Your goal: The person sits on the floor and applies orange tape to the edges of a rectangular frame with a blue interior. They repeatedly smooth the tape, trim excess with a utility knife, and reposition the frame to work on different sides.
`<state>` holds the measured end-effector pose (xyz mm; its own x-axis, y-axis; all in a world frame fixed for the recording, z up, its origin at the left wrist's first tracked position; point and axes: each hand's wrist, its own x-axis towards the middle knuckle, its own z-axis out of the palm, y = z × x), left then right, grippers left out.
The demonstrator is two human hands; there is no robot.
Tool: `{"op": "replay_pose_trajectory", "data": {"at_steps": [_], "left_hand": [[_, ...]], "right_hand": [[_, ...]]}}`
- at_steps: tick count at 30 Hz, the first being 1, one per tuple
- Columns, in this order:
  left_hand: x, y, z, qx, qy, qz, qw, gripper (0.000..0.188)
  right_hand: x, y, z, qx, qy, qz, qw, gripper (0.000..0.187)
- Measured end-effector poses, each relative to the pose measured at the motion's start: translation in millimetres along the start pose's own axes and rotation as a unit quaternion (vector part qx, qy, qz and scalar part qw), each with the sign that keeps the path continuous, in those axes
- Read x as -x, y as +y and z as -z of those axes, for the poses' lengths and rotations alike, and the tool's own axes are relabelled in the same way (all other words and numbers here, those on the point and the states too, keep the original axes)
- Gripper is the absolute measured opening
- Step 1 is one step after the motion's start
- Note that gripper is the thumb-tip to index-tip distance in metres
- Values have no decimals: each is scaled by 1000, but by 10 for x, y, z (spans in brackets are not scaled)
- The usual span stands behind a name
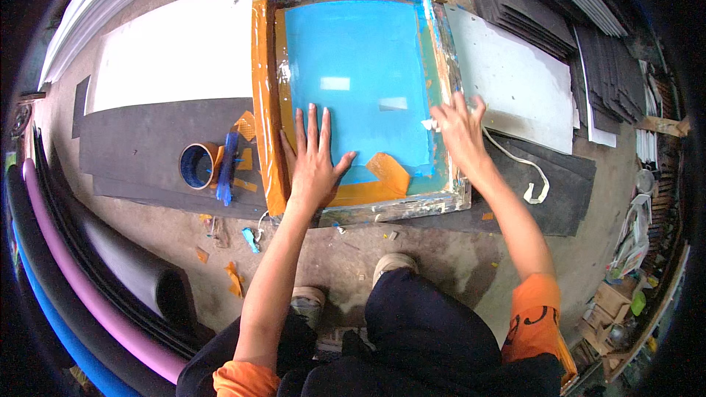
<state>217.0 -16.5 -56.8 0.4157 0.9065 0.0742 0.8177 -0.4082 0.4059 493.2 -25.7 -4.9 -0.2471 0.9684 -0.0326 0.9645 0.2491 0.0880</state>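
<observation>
A silk-screen printing frame (262, 95) with a blue mesh (353, 51) lies before me, its left rail wrapped in shiny orange-brown tape. My left hand (315, 158) rests flat on the mesh near its lower left, fingers spread and holding nothing. Over the right rail, my right hand (462, 132) has its fingers bent, slightly blurred. A white cord (526, 160) runs from the right under this hand, and a white tip shows at its left side, seemingly pinched in the fingers. Beside my left hand, an orange-brown piece of tape (390, 174) sits at the mesh's lower edge.
Left of the frame stands a round tub (197, 167) with dark blue inside, beside a blue-stained strip (227, 169). White sheets (176, 51) and black sheets (140, 147) lie underneath. Stacked black sheets (529, 7) fill the far right; foam rolls (95, 279) lie at left.
</observation>
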Motion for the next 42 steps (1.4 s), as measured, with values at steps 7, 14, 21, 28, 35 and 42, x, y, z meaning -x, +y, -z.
{"op": "replay_pose_trajectory", "data": {"at_steps": [7,14,21,28,35,42], "left_hand": [[-44,82,39,-3,-40,4,999,88],[-23,66,80,13,-26,0,1000,86],[-13,69,51,-15,-30,3,999,85],[-23,117,84,13,-20,8,1000,83],[-16,108,99,34,-11,11,999,84],[-9,48,48,-7,11,-21,1000,84]], "right_hand": [[-942,420,-186,-1,116,-57,992,9],[-37,124,-52,-86,19,47,995,15],[24,195,-50,-21,39,66,997,15],[-612,282,-180,76,95,-9,993,14],[367,-175,12,83,-42,47,995,22],[1112,-113,575,-74,65,-133,986,21]]}}
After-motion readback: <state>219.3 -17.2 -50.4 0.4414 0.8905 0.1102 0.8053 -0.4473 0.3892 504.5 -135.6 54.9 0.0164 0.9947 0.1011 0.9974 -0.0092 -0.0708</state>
